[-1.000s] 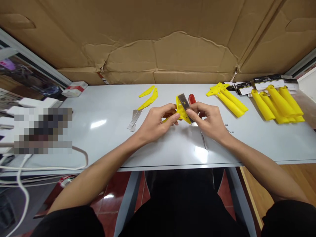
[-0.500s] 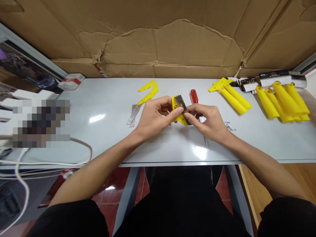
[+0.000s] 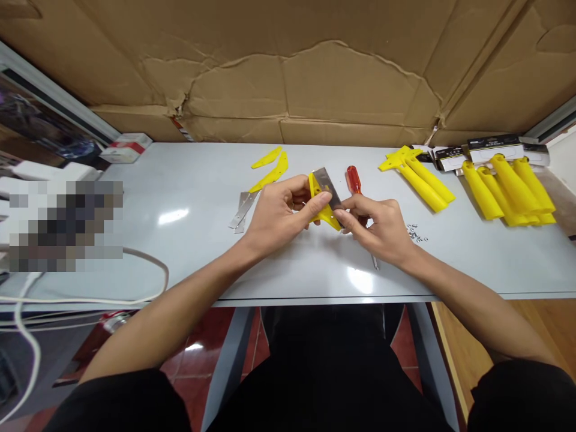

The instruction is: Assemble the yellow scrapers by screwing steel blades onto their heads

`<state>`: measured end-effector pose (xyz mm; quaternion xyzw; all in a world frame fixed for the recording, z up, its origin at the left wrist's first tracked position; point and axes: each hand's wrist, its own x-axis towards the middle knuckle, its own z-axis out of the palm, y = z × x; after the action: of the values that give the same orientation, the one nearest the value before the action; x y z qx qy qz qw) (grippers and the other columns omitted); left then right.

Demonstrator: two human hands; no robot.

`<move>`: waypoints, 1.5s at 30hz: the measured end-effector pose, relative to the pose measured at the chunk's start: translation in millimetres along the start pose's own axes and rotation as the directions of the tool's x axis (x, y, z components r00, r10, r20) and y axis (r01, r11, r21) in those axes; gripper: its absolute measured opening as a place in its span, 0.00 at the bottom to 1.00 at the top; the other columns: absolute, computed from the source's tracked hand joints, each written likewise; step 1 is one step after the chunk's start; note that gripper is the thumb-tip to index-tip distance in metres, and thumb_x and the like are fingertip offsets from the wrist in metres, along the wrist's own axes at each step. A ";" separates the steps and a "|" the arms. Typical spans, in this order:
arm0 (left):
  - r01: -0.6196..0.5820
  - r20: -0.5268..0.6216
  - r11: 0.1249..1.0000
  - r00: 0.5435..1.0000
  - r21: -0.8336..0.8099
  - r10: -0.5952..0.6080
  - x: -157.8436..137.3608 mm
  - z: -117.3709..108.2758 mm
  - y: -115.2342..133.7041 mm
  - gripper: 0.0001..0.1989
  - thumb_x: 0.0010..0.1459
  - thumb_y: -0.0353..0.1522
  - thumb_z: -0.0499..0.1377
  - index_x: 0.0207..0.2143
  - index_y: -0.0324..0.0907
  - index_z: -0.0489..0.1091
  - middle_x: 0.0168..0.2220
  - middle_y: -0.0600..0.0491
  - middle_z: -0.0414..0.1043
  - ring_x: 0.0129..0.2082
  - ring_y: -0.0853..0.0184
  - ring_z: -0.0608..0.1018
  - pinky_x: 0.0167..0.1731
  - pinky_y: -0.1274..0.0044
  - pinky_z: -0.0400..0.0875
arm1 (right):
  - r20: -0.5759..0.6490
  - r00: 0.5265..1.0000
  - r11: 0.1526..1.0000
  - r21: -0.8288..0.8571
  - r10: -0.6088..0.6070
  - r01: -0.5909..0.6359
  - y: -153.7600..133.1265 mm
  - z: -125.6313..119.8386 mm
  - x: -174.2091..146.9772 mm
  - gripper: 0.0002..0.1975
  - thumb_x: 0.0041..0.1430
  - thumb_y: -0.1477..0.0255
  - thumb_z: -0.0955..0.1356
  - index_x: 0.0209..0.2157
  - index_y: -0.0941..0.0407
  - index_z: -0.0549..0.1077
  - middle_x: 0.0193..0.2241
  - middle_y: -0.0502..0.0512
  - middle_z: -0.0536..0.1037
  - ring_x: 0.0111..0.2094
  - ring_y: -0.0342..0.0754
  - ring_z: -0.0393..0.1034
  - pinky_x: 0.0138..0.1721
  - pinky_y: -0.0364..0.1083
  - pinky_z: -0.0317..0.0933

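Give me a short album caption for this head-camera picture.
Two hands, left hand and right hand, hold a yellow scraper with a metal blade over a grey table.

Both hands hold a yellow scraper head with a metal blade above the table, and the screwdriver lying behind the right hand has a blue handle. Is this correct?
Not quite. In the head view the screwdriver has a red handle, not blue. The rest stands: the left hand and the right hand hold the yellow scraper head with its metal blade above the table.
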<state>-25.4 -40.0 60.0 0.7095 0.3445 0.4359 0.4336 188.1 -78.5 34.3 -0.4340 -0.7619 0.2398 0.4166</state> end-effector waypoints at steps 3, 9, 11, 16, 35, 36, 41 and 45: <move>0.053 -0.014 0.998 0.999 -0.025 -0.053 1.1 -1.4 -1.0 0.26 0.61 0.54 0.73 0.32 0.41 0.75 0.28 0.55 0.78 0.25 0.72 0.80 0.24 0.81 0.76 | -0.037 0.999 0.999 -0.049 -0.027 0.025 -2.1 -2.6 1.3 0.24 0.73 0.53 0.69 0.39 0.61 0.80 0.21 0.46 0.73 0.21 0.28 0.59 0.29 0.35 0.55; 0.321 0.186 0.936 0.938 -0.145 -0.293 4.2 -8.8 -1.4 0.26 0.57 0.54 0.75 0.38 0.41 0.79 0.33 0.51 0.83 0.27 0.70 0.81 0.23 0.81 0.75 | -0.175 0.983 0.997 0.066 0.047 -0.036 3.1 -26.6 7.3 0.21 0.72 0.55 0.71 0.42 0.61 0.82 0.18 0.47 0.70 0.18 0.30 0.58 0.24 0.35 0.54; 0.380 0.278 0.912 0.903 -0.154 -0.329 4.5 -11.2 -1.4 0.24 0.60 0.53 0.74 0.39 0.41 0.80 0.32 0.52 0.83 0.26 0.70 0.80 0.25 0.81 0.75 | -0.132 0.989 0.979 0.201 0.064 -0.036 9.2 -33.7 9.0 0.21 0.70 0.55 0.72 0.46 0.61 0.83 0.29 0.53 0.80 0.24 0.33 0.71 0.27 0.35 0.63; 0.359 0.394 0.931 0.865 -0.057 -0.310 3.4 -14.5 -4.0 0.18 0.65 0.48 0.72 0.44 0.43 0.84 0.43 0.51 0.86 0.36 0.68 0.84 0.39 0.77 0.80 | -0.009 0.998 0.919 0.391 0.055 -0.047 15.8 -34.7 10.4 0.21 0.69 0.56 0.73 0.50 0.59 0.84 0.42 0.55 0.82 0.28 0.33 0.74 0.33 0.37 0.73; 0.112 0.286 0.972 0.943 0.207 -0.169 -4.2 -2.1 -3.5 0.10 0.67 0.39 0.64 0.38 0.43 0.78 0.38 0.52 0.85 0.37 0.66 0.83 0.40 0.74 0.74 | -0.094 0.984 0.975 0.178 0.148 -0.130 8.7 -5.0 4.4 0.23 0.66 0.60 0.73 0.56 0.61 0.80 0.38 0.54 0.81 0.35 0.33 0.75 0.36 0.34 0.72; 0.091 0.256 0.966 0.954 0.241 -0.154 -5.5 -0.3 -4.3 0.10 0.66 0.40 0.66 0.36 0.43 0.78 0.36 0.54 0.83 0.35 0.67 0.81 0.38 0.75 0.72 | -0.104 0.983 0.978 0.159 0.153 -0.136 7.4 -4.1 4.0 0.22 0.66 0.60 0.73 0.54 0.61 0.81 0.37 0.54 0.81 0.35 0.34 0.75 0.36 0.34 0.72; 0.068 0.101 0.941 0.989 0.330 -0.107 -11.1 7.5 -10.0 0.15 0.62 0.41 0.70 0.29 0.42 0.74 0.26 0.57 0.75 0.27 0.71 0.71 0.31 0.76 0.66 | -0.074 0.980 0.972 0.166 0.182 -0.168 4.0 0.4 3.0 0.23 0.64 0.58 0.73 0.51 0.62 0.80 0.35 0.54 0.81 0.34 0.34 0.75 0.35 0.33 0.71; 0.057 0.105 0.946 0.990 0.319 -0.095 -12.1 9.1 -10.7 0.13 0.64 0.42 0.69 0.32 0.42 0.79 0.30 0.54 0.81 0.29 0.69 0.76 0.31 0.76 0.71 | -0.027 0.979 0.958 0.214 0.202 -0.192 6.5 3.3 2.8 0.21 0.64 0.58 0.74 0.45 0.63 0.79 0.35 0.53 0.80 0.33 0.33 0.75 0.34 0.32 0.69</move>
<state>-22.9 -49.1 44.1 0.7804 0.4102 0.3154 0.3511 187.5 -72.8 29.0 -0.4671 -0.6749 0.3487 0.4524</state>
